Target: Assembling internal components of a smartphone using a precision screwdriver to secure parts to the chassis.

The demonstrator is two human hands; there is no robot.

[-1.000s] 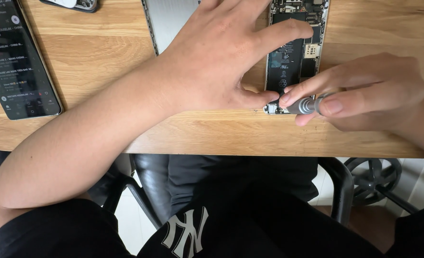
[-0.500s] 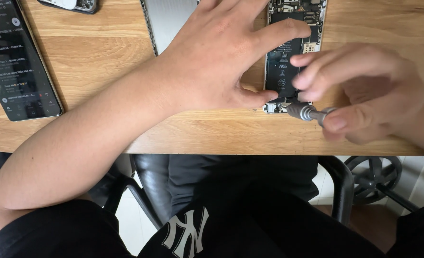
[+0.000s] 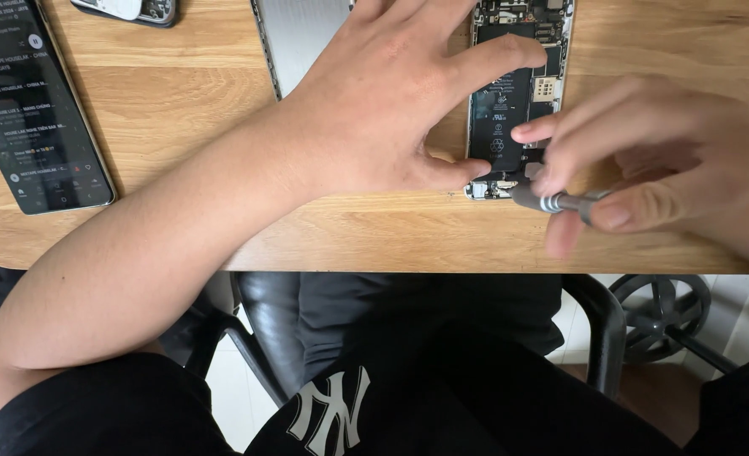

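An opened phone (image 3: 510, 101) with its black battery and bare circuit parts showing lies on the wooden desk (image 3: 180, 110). My left hand (image 3: 391, 101) rests over it with fingers spread, thumb pressing its lower left corner and a finger across its upper part. My right hand (image 3: 653, 160) grips a small grey metal screwdriver (image 3: 552, 201), whose tip sits at the phone's bottom end. The right hand is slightly blurred.
A dark lit-up phone (image 3: 32, 110) lies at the desk's left. Another small device (image 3: 134, 10) sits at the top edge, and a silver flat panel (image 3: 298, 34) lies behind my left wrist. Below the desk edge are a black chair (image 3: 594, 321) and my lap.
My right hand has turned and lifted its fingers around the screwdriver, shifting slightly right, while the tip stays at the phone's bottom end. My left hand has held still.
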